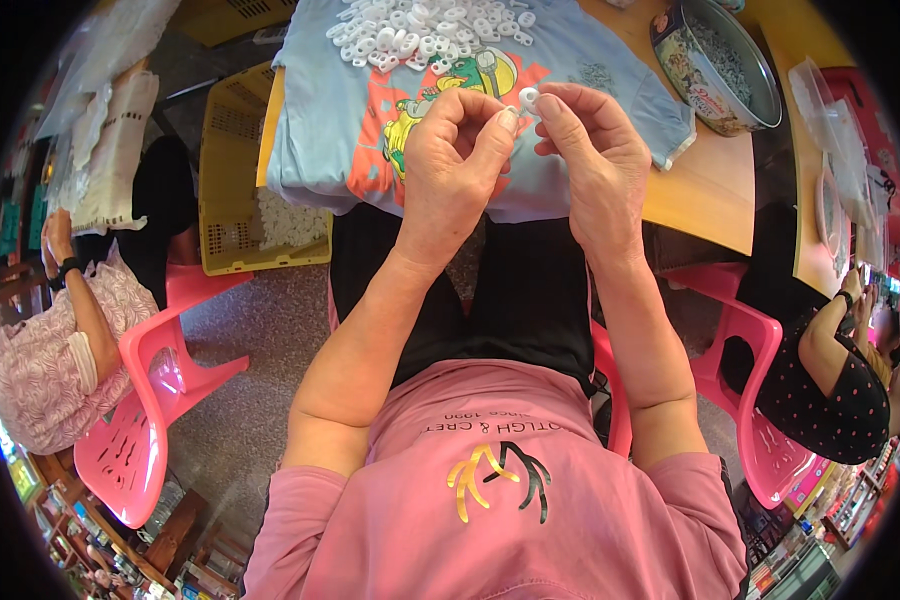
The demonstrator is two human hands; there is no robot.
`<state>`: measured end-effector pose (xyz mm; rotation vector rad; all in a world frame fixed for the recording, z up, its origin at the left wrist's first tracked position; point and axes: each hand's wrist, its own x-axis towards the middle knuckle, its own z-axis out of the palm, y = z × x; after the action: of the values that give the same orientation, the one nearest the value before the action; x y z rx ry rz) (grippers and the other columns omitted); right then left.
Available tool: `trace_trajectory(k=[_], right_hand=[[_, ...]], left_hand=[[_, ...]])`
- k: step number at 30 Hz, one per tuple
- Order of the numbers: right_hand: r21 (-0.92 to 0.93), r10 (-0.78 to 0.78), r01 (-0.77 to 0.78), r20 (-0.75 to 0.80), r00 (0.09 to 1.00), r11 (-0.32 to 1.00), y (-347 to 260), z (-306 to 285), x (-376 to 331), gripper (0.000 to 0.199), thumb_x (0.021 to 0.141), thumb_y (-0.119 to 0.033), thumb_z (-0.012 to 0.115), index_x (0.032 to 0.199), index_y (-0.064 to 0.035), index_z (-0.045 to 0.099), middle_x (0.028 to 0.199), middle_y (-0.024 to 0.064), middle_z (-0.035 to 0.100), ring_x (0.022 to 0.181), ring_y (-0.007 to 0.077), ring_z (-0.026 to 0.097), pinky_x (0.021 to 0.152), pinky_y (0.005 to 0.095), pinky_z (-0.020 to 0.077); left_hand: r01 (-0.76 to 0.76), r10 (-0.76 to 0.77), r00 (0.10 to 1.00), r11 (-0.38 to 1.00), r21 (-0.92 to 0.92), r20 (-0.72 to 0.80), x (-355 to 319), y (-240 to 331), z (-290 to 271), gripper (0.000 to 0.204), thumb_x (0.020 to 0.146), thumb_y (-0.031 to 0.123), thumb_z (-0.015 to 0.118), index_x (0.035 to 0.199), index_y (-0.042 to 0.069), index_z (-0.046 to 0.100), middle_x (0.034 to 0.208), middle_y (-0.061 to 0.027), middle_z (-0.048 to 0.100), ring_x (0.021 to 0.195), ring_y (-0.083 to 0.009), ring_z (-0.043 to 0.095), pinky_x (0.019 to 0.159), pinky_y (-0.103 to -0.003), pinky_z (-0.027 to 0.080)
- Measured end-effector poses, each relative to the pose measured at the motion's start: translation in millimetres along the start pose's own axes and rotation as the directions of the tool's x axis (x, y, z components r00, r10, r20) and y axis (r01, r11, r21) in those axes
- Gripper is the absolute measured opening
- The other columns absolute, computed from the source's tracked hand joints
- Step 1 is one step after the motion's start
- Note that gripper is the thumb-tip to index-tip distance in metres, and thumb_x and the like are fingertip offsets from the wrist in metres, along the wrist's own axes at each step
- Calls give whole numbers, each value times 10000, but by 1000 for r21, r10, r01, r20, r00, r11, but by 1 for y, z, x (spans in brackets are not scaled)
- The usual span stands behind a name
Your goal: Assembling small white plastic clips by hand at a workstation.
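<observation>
Head view: right fingers (562, 122) pinching small white piece (529, 98); left fingers (494, 140) together, contents unclear.

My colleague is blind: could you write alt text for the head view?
The person's right hand holds a small white piece in its grip, the left hand close beside it, over a blue printed cloth on a table. Farther off are a heap of white pieces and, at right, a round tin.

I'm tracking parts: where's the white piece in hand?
The white piece is at the head view's upper middle, pinched by the right hand, beside the left hand.
</observation>
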<state>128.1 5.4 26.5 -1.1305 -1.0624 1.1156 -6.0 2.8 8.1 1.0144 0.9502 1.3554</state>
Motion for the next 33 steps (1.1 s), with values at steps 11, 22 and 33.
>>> trace_trajectory(k=[11, 22, 33], right_hand=[[-37, -38, 38, 15, 999, 999, 3, 3, -3, 191, 927, -122, 675, 1067, 7, 656, 980, 55, 684, 815, 97, 617, 713, 237, 511], [167, 33, -58, 148, 988, 984, -7, 3, -3, 241, 952, -137, 642, 1138, 16, 648, 986, 63, 679, 823, 102, 617, 744, 250, 522], [352, 272, -357, 267, 924, 865, -11, 5, -10, 270, 974, -173, 607, 1171, 9, 637, 991, 45, 642, 826, 99, 595, 776, 283, 535]], left_hand=[[3, -3, 1000, 1000, -10, 8, 0, -3, 0, 151, 942, 186, 662, 963, 51, 599, 775, 32, 614, 646, -22, 541, 513, -176, 433], [-76, 95, 989, 986, -151, 117, 2, -4, -7, 330, 956, 217, 653, 1206, 43, 525, 1064, -23, 601, 886, -71, 571, 713, -195, 484], [-46, 110, 939, 979, -197, 327, 4, -3, -17, 514, 983, 245, 605, 1419, 27, 441, 1285, -67, 569, 958, -64, 541, 753, -183, 463]])
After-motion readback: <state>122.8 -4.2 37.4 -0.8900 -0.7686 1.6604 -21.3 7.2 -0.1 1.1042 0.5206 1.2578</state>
